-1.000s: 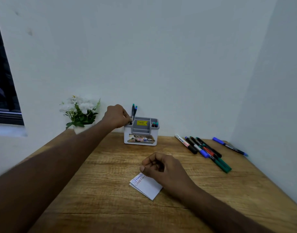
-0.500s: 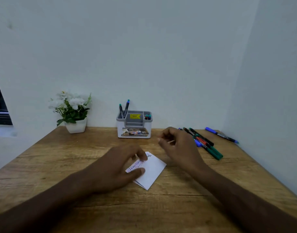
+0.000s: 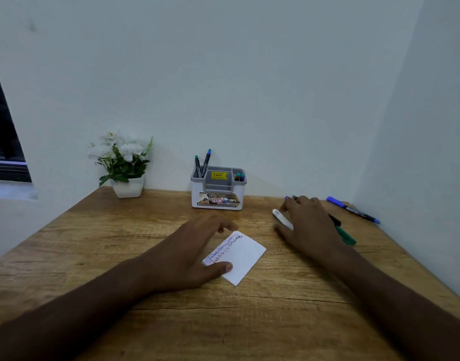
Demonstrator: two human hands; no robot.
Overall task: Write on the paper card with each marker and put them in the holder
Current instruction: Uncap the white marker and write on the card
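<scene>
The white paper card (image 3: 246,256) lies on the wooden desk with coloured handwriting along its left edge. My left hand (image 3: 195,254) rests on that edge, thumb pressing the card's near corner, fingers stretched out. My right hand (image 3: 308,225) lies over the loose markers at the right, its fingers spread on top of them and touching a white marker (image 3: 281,217) that pokes out between thumb and forefinger. A green marker (image 3: 346,237) and a black one (image 3: 335,220) show past the hand. The white and grey holder (image 3: 218,201) stands at the back with several markers in it.
A blue marker (image 3: 354,210) lies alone near the right wall. A white pot of flowers (image 3: 124,168) stands at the back left. Walls close the desk (image 3: 119,243) at the back and right; a dark window (image 3: 4,142) is at the left.
My left hand left the holder and came down onto the card. My right hand moved off the card to the marker pile at the right.
</scene>
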